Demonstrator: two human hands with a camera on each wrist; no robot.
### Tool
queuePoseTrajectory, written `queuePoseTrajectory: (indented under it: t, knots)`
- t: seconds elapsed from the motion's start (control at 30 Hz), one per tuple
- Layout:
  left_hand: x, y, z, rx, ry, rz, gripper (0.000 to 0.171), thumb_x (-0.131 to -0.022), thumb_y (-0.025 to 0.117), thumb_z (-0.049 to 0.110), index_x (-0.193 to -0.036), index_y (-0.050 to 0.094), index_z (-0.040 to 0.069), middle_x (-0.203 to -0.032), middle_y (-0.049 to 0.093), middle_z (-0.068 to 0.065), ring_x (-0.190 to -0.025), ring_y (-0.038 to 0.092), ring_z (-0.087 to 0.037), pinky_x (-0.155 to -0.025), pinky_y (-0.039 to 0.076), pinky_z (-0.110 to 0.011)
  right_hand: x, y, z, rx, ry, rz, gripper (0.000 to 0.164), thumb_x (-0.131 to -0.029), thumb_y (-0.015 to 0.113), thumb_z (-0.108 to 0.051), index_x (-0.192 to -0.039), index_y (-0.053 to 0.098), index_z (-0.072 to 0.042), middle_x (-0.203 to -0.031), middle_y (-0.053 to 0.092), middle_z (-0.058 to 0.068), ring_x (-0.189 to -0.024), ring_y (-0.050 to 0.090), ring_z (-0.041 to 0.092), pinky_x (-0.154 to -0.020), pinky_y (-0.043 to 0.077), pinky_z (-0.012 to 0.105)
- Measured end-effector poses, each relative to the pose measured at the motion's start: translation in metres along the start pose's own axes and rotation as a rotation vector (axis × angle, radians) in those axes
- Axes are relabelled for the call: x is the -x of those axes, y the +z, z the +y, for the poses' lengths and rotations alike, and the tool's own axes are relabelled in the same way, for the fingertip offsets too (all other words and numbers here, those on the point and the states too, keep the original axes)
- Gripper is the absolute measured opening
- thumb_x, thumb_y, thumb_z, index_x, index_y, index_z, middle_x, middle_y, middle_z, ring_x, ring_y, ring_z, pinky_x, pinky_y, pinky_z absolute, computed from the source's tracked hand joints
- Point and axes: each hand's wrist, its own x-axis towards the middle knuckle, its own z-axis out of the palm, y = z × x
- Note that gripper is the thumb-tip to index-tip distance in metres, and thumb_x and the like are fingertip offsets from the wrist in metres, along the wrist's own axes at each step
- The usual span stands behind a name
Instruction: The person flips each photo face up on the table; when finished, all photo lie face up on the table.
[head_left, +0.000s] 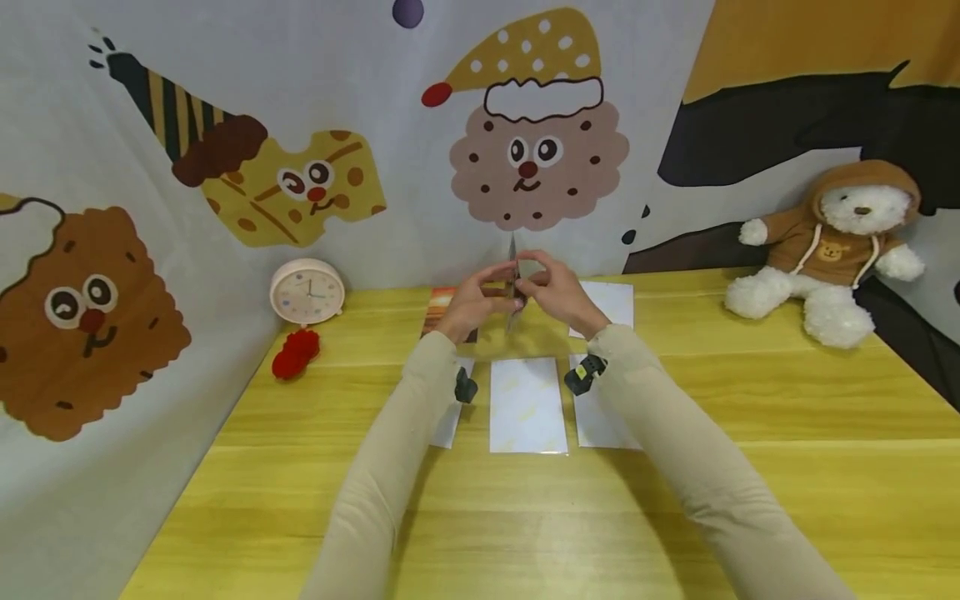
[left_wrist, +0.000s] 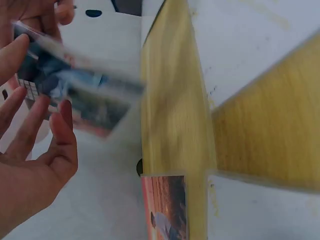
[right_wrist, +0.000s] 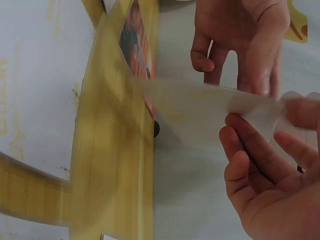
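Note:
Upright between both hands is a photo print point(head_left: 513, 279), seen nearly edge-on in the head view. The left wrist view shows its picture side point(left_wrist: 95, 87), blurred, with dark and blue areas; its pale back point(right_wrist: 200, 107) faces the right wrist camera. My left hand point(head_left: 474, 302) pinches it from the left, thumb on the card. On the other side my right hand point(head_left: 557, 292) holds it between thumb and fingers. Below lie a face-up sunset photo point(head_left: 441, 310), partly behind the left hand, and several white-backed cards, including the front middle one point(head_left: 528, 407).
One white card point(head_left: 613, 302) lies at the back right, another point(head_left: 600, 417) partly under the right forearm. A round clock point(head_left: 307, 291) and a red fuzzy object point(head_left: 296, 354) sit at the left. A teddy bear point(head_left: 832, 242) leans at the right against the printed backdrop point(head_left: 420, 200).

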Motion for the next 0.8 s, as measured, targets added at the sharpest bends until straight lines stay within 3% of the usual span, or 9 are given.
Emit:
queuePoseTrajectory:
  t: [0.13,0.23,0.43,0.47,0.5,0.57,0.7,0.73,0.8]
  knots:
    - [0.001,0.002,0.006,-0.132,-0.044,0.019,0.061,-0.082,0.084,0.019,-0.137,0.061,0.035,-0.15,0.052,0.004,-0.126,0.055,-0.025,-0.1,0.052,-0.045,0.0,-0.002,0.001,-0.026,-0.008,-0.013,0.056,-0.101,0.052,-0.004,-0.154,0.038,-0.019,-0.103,0.073,0.019,-0.051,0.04,0.01,-0.054,0.037,0.027]
    - [0.002,0.001,0.007,-0.23,-0.036,0.033,0.06,-0.081,0.085,0.019,-0.136,0.063,0.031,-0.153,0.048,0.002,-0.126,0.054,-0.027,-0.099,0.051,-0.048,0.0,-0.003,0.003,-0.05,0.029,-0.025,0.057,-0.1,0.051,-0.001,-0.153,0.04,-0.017,-0.095,0.071,0.013,-0.051,0.04,0.007,-0.052,0.037,0.024]
    - [0.003,-0.008,0.005,-0.384,0.033,0.108,0.059,-0.082,0.083,0.014,-0.136,0.063,0.022,-0.162,0.036,-0.008,-0.145,0.04,-0.033,-0.114,0.04,-0.053,0.001,-0.007,0.006,-0.158,0.091,0.009,0.062,-0.097,0.053,0.004,-0.153,0.042,-0.021,-0.073,0.053,-0.003,-0.059,0.041,0.009,-0.059,0.044,0.024]
    - [0.003,-0.009,0.004,-0.383,0.028,0.128,0.06,-0.082,0.083,0.014,-0.137,0.062,0.021,-0.161,0.037,-0.01,-0.146,0.038,-0.032,-0.115,0.04,-0.052,0.001,-0.008,0.006,-0.175,0.088,0.015,0.064,-0.097,0.053,0.005,-0.153,0.042,-0.021,-0.07,0.051,-0.004,-0.06,0.04,0.01,-0.062,0.046,0.024]
    - [0.002,-0.011,0.002,-0.373,0.013,0.14,0.063,-0.082,0.083,0.014,-0.139,0.06,0.022,-0.152,0.047,-0.012,-0.136,0.049,-0.03,-0.11,0.045,-0.048,0.001,-0.008,0.007,-0.191,0.085,0.022,0.064,-0.097,0.053,0.006,-0.153,0.041,-0.022,-0.067,0.048,-0.004,-0.06,0.039,0.01,-0.064,0.047,0.025]
    - [0.003,-0.014,0.0,-0.32,-0.027,0.149,0.068,-0.082,0.083,0.013,-0.144,0.055,0.023,-0.147,0.05,-0.014,-0.126,0.054,-0.028,-0.1,0.051,-0.048,0.001,-0.009,0.008,-0.219,0.086,0.035,0.064,-0.097,0.053,0.006,-0.153,0.042,-0.022,-0.066,0.045,-0.005,-0.062,0.041,0.012,-0.067,0.048,0.025]
    - [0.004,-0.02,-0.005,-0.19,-0.09,0.135,0.072,-0.085,0.08,0.01,-0.148,0.048,0.023,-0.131,0.06,-0.013,-0.105,0.059,-0.022,-0.084,0.055,-0.042,0.003,-0.012,0.011,-0.268,0.115,0.057,0.062,-0.097,0.054,0.005,-0.152,0.042,-0.022,-0.07,0.046,-0.005,-0.07,0.047,0.013,-0.071,0.05,0.027]
    - [0.006,-0.021,-0.005,-0.161,-0.09,0.128,0.071,-0.085,0.079,0.008,-0.148,0.049,0.022,-0.135,0.057,-0.014,-0.113,0.057,-0.024,-0.089,0.055,-0.045,0.003,-0.012,0.012,-0.281,0.125,0.061,0.062,-0.097,0.054,0.005,-0.152,0.042,-0.021,-0.072,0.048,-0.004,-0.073,0.049,0.013,-0.072,0.051,0.028]
    - [0.005,-0.022,-0.007,-0.129,-0.09,0.125,0.069,-0.085,0.078,0.005,-0.147,0.05,0.02,-0.125,0.06,-0.013,-0.11,0.057,-0.025,-0.092,0.055,-0.045,0.003,-0.012,0.015,-0.302,0.142,0.061,0.063,-0.097,0.054,0.005,-0.153,0.041,-0.02,-0.074,0.048,-0.005,-0.076,0.05,0.013,-0.077,0.051,0.031]
